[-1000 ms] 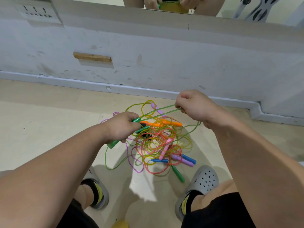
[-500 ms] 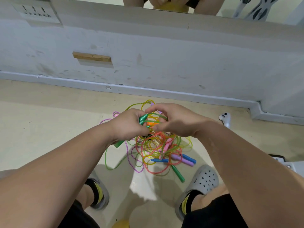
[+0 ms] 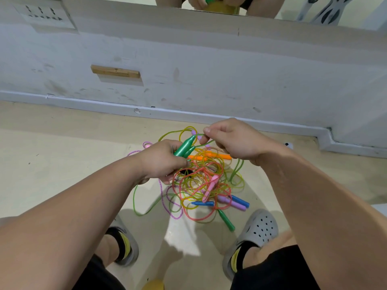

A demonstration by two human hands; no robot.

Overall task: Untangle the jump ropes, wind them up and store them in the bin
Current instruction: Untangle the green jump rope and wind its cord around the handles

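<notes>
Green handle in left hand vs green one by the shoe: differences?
The held green handle is gripped by the left hand above the tangle; the floor green handle lies loose beside the grey shoe. The held one's cord is pinched by the right hand; the floor one's runs into the tangle. Both are green and tapered.

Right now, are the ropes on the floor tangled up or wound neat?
Tangled. The jump ropes lie in one messy heap on the floor, coloured loops crossing over each other. None there is wound up.

One head-worn wide-angle view — forward and steeply down, floor (image 3: pixel 52 164) close below, wall (image 3: pixel 209 70) ahead
</notes>
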